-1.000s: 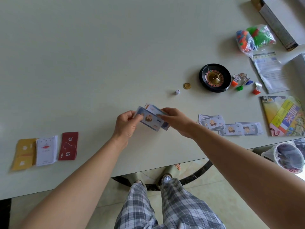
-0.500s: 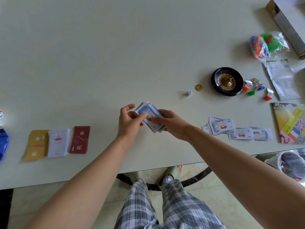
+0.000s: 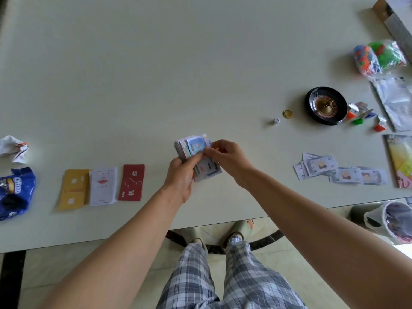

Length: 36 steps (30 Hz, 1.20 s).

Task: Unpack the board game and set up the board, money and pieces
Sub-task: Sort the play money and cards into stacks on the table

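Soft daylight, faint shadows, wide-angle edge distortion, slight motion blur.

On the desk point(image 3: 156, 63), three card piles point(image 3: 101, 186) lie side by side left of the bundle of notes point(image 3: 196, 152) at the middle, with a snack bag point(image 3: 15, 192) further left. Right of the bundle lie spread notes point(image 3: 338, 171), then the folded board point(image 3: 399, 161) at the edge. Behind those, die point(image 3: 276, 121), coin point(image 3: 287, 113) and roulette wheel point(image 3: 326, 105) run left to right.

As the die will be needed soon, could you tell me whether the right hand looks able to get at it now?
Probably yes: the die lies on bare table beyond the right hand with nothing between them, though that hand's fingers are pinching the stack of notes and must let go first.
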Each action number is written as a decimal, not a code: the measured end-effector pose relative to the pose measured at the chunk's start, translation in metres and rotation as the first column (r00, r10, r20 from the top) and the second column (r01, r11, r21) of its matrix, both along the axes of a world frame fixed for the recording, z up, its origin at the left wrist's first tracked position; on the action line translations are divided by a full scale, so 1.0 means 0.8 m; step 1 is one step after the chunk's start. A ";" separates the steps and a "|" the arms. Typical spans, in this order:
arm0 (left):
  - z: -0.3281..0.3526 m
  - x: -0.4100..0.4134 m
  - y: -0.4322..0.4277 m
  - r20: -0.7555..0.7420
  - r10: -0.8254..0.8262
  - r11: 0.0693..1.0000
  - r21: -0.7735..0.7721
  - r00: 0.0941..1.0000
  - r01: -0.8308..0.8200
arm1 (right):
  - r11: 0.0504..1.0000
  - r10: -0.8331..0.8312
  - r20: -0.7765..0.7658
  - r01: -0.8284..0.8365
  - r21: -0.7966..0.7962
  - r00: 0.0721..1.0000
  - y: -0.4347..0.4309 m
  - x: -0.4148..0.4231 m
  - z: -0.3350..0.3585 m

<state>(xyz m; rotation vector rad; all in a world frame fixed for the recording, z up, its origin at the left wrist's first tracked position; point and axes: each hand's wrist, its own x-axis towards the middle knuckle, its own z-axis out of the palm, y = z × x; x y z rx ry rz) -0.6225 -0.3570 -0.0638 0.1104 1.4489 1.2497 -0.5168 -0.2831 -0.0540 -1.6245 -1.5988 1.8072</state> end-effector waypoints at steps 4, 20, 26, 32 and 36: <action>0.004 -0.016 -0.018 0.100 -0.079 0.997 0.035 0.992 0.076 | 0.988 -0.093 -0.087 0.082 -0.129 0.992 -0.009 -0.009 -0.004; 0.002 -0.022 -0.036 -0.064 0.076 0.996 -0.040 0.995 -0.079 | 0.916 -0.230 -0.223 0.133 -0.378 0.947 -0.022 -0.014 -0.006; 0.011 -0.013 -0.031 0.047 0.097 0.995 -0.010 0.994 -0.096 | 0.911 -0.210 -0.262 0.091 -0.402 0.942 -0.014 -0.003 -0.005; 0.014 -0.010 -0.028 0.061 0.137 0.991 0.008 0.989 -0.137 | 0.919 -0.215 -0.262 0.103 -0.381 0.941 -0.007 0.008 -0.004; 0.015 -0.003 -0.026 0.043 0.108 0.994 0.024 0.993 -0.109 | 0.931 -0.176 -0.270 0.071 -0.358 0.947 -0.009 0.008 0.001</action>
